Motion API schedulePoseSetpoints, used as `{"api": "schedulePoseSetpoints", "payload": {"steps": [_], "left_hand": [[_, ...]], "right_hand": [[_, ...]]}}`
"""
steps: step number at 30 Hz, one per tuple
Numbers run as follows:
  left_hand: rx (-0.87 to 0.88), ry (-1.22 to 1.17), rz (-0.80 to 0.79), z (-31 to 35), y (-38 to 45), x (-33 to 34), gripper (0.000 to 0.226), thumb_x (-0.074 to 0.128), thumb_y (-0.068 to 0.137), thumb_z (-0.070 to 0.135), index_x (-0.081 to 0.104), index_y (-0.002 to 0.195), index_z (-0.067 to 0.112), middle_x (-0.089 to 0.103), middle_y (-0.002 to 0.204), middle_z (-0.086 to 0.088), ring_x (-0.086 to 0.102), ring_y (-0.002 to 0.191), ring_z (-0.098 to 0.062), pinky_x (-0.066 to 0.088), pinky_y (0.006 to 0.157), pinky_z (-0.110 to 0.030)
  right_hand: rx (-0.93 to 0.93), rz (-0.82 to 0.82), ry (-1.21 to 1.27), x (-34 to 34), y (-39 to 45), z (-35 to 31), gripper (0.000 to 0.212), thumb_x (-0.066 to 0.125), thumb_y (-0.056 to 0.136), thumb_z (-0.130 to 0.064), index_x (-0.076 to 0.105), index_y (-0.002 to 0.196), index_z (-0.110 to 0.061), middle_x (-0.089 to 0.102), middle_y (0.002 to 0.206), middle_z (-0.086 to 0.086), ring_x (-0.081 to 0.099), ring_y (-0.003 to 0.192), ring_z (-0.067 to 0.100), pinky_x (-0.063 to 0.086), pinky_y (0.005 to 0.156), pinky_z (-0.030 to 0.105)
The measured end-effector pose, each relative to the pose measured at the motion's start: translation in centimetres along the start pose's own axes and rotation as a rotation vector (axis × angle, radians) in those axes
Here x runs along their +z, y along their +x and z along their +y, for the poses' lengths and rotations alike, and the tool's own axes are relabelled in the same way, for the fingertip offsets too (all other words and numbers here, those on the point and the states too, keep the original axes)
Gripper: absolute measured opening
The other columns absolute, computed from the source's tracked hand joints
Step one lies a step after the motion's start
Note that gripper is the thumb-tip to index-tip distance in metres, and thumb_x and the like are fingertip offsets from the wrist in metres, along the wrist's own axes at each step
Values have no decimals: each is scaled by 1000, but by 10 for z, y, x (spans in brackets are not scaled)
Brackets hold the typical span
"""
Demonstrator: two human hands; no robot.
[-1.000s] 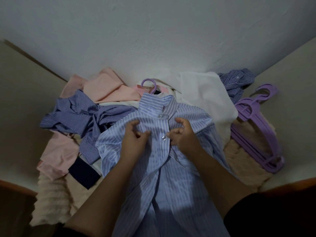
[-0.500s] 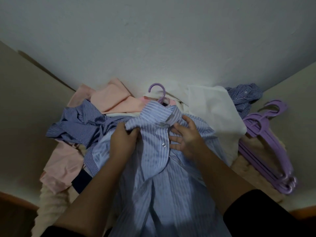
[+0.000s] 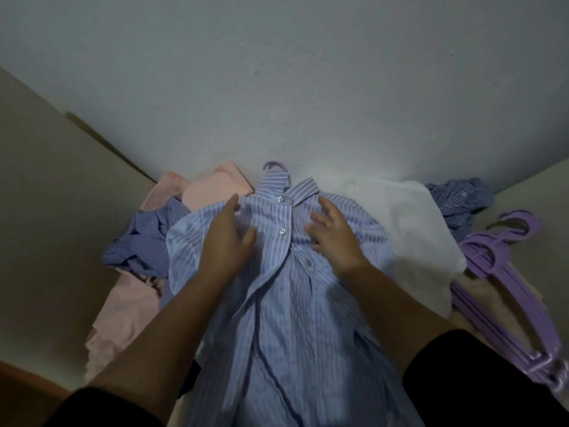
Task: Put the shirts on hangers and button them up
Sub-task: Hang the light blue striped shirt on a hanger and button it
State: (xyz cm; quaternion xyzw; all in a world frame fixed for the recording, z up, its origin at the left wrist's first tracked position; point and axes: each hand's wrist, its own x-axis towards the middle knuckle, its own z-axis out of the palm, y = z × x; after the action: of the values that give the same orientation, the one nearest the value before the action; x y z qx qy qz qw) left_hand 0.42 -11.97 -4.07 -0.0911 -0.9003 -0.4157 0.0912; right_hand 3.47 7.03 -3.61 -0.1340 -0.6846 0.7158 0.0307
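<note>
- The striped shirt (image 3: pixel 286 272) is laid front-up on the pile, its hanger hook (image 3: pixel 275 166) protruding at the collar.
- Two upper buttons appear fastened; the third button (image 3: pixel 308 265) is judged next.
- The left hand (image 3: pixel 229 241) and right hand (image 3: pixel 331 238) rest on the cloth, fingers spread, nothing gripped.
- Both placket edges must be pinched at the third button.

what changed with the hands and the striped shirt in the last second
Both hands let go of the light blue striped shirt: the left hand and right hand now lie open on its chest. The second button looks fastened. The spare purple hangers stayed put.
</note>
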Motion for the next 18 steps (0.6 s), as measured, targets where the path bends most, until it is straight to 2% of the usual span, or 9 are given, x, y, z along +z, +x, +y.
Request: {"api": "schedulePoseSetpoints", "payload": {"steps": [2, 5, 7, 8, 10, 13, 14, 15, 18], "left_hand": [[100, 37, 88, -1, -29, 8, 49, 67, 85, 25, 54, 130, 11, 61, 117, -8, 58, 107, -24, 44, 90, -34], [85, 83, -7, -1, -65, 23, 37, 77, 76, 39, 67, 104, 15, 61, 94, 1, 58, 91, -17, 46, 79, -29], [-38, 116, -91, -4, -80, 31, 39, 76, 77, 40, 66, 108, 17, 60, 98, 1, 57, 93, -15, 45, 80, -28], [-99, 121, -103, -5, -85, 33, 36, 73, 81, 36, 67, 112, 17, 62, 100, 0, 59, 95, -15, 45, 81, -27], [-180, 64, -87, -3, -93, 35, 22, 65, 88, 28, 71, 106, 17, 69, 94, -1, 64, 89, -15, 47, 78, -26], [-241, -53, -57, 11, -105, 37, 22, 58, 92, 28, 74, 85, 14, 71, 75, -2, 65, 71, -13, 53, 72, -34], [-259, -80, -54, 15, -108, 38, 25, 58, 93, 29, 73, 82, 13, 70, 73, -2, 64, 69, -12, 52, 70, -34], [-272, -98, -50, 17, -110, 40, 26, 57, 94, 31, 72, 82, 14, 69, 71, -2, 63, 68, -11, 52, 70, -34], [-297, -129, -68, 20, -110, 43, 25, 53, 95, 37, 70, 85, 22, 67, 68, 5, 61, 65, -6, 50, 64, -27]], "right_hand": [[-94, 125, -94, -3, -9, 17, 50, 52, 91, 4, 43, 137, -13, 51, 129, 16, 53, 108, 18, 44, 73, 16], [-180, 261, -239, -6, -29, 41, 34, 54, 88, 3, 55, 119, -11, 58, 115, 12, 54, 95, 14, 43, 77, 16], [-147, 258, -313, -7, -44, 50, 27, 57, 88, -2, 60, 115, -7, 62, 106, 8, 56, 91, 14, 42, 77, 13], [-96, 235, -341, -7, -50, 51, 26, 58, 89, -5, 61, 115, -5, 64, 98, 6, 57, 84, 13, 41, 71, 10], [-2, 170, -342, -4, -59, 52, 27, 62, 89, -11, 63, 115, -3, 64, 91, 4, 58, 82, 15, 44, 69, 16], [102, 126, -244, 8, -64, 56, 32, 64, 89, -15, 63, 117, 0, 66, 96, 10, 60, 91, 21, 51, 88, 36], [133, 127, -218, 11, -64, 57, 32, 64, 89, -15, 63, 116, 1, 65, 89, 8, 59, 85, 21, 52, 86, 38], [160, 135, -183, 14, -63, 58, 31, 64, 88, -13, 63, 114, 3, 62, 81, 7, 57, 75, 20, 53, 76, 37], [233, 153, -93, 17, -62, 55, 23, 63, 88, -9, 62, 92, 14, 53, 63, 12, 46, 52, 18, 38, 46, 25]]}}
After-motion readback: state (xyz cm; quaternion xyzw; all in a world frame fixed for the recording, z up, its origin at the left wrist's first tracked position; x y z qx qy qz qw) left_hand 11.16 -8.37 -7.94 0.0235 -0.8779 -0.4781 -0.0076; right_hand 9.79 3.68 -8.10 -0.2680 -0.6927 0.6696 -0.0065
